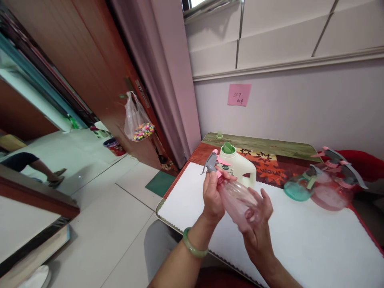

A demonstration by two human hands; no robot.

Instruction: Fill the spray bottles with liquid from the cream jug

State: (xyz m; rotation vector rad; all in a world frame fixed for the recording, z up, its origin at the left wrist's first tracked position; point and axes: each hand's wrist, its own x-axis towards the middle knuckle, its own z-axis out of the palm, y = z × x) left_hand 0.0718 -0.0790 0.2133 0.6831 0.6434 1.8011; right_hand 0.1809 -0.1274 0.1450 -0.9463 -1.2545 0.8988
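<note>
A clear pink spray bottle (238, 200) with a grey and pink trigger head lies tilted between my hands, above the table. My left hand (213, 196), with a green bangle on its wrist, is closed round the neck just under the trigger head. Around the wide base curls my right hand (261, 218), its fingers along the far side. Just behind the bottle stands a white jug (244, 164) with a handle, its mouth uncapped and showing a green inner spout. Whether the spray bottle holds any liquid I cannot tell.
On the table's right are a teal spray bottle (298, 188) and pink spray bottles (331, 196). A small green cap (220, 136) sits at the far edge. White sheeting (300, 240) covers the table. A plastic bag (136, 120) hangs on the door; another person's legs (33, 166) show at left.
</note>
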